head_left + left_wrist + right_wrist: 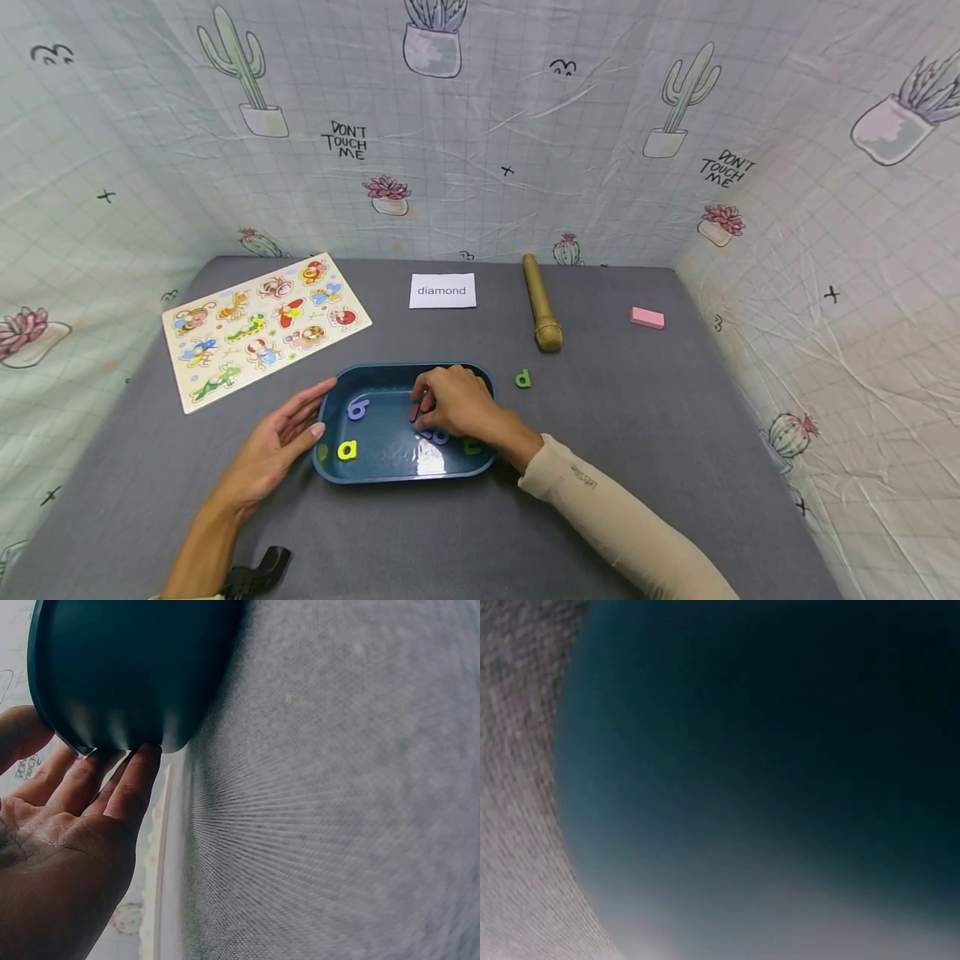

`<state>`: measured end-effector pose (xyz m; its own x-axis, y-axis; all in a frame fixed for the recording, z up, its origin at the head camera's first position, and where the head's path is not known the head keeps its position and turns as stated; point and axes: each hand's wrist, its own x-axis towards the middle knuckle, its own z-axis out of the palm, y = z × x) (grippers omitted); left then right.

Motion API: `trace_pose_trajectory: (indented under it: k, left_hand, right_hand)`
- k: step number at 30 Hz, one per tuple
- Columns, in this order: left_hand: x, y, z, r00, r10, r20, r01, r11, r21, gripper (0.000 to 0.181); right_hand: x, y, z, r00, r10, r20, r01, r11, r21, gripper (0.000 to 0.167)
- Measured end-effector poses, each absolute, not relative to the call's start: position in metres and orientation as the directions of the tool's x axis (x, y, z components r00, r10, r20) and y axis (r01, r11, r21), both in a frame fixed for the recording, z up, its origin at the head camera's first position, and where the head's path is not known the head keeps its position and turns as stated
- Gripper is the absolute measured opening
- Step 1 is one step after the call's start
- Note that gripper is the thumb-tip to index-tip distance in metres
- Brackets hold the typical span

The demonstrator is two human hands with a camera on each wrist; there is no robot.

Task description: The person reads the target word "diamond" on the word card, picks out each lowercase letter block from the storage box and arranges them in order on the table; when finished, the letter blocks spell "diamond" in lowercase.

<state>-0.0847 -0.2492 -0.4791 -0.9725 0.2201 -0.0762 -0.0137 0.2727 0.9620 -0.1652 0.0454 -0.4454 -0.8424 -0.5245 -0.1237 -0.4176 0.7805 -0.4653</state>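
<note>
A blue tray (pixel 386 475) holds several letter pieces, among them a purple one (pixel 357 409) and a yellow one (pixel 347 450). My left hand (pixel 273 450) rests against the tray's left side, fingers fairly straight; in the left wrist view the fingertips of that hand (pixel 82 817) touch the wall of the tray (pixel 135 675). Inside the tray, my right hand (pixel 459 404) pinches a dark red piece (pixel 415 412) between thumb and fingers. Purple pieces (pixel 440 437) lie just below it, and a green one (pixel 472 447) is under the wrist. The right wrist view shows only the blurred tray (pixel 705 787) and cloth.
A green letter (pixel 522 378) lies right of the tray on the grey table (pixel 600 417). Behind are an insect puzzle board (pixel 266 329), a card reading "diamond" (pixel 442 291), a gold microphone-shaped object (pixel 542 304) and a pink block (pixel 647 317). Printed cloth surrounds the table.
</note>
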Motion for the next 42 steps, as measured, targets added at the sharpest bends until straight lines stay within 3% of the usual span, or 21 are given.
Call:
trace_pose_trajectory:
  k: [9, 18, 42]
  left_hand:
    - [-0.0846, -0.2496, -0.4785, -0.972, 0.221, -0.080, -0.017, 0.271, 0.962, 0.060]
    - [-0.0845, -0.2489, -0.4777, -0.972, 0.220, -0.083, -0.019, 0.277, 0.961, 0.059]
    - [-0.0840, -0.2493, -0.4774, -0.971, 0.222, -0.084, -0.022, 0.268, 0.963, 0.059]
  right_hand:
    - [-0.1641, 0.0390, -0.4490, -0.848, -0.521, -0.102, -0.440, 0.797, -0.414, 0.034]
    - [-0.1645, 0.0401, -0.4528, -0.816, -0.573, -0.078, -0.484, 0.751, -0.449, 0.028]
    - [-0.1666, 0.0387, -0.4542, -0.800, -0.584, -0.134, -0.433, 0.717, -0.546, 0.014]
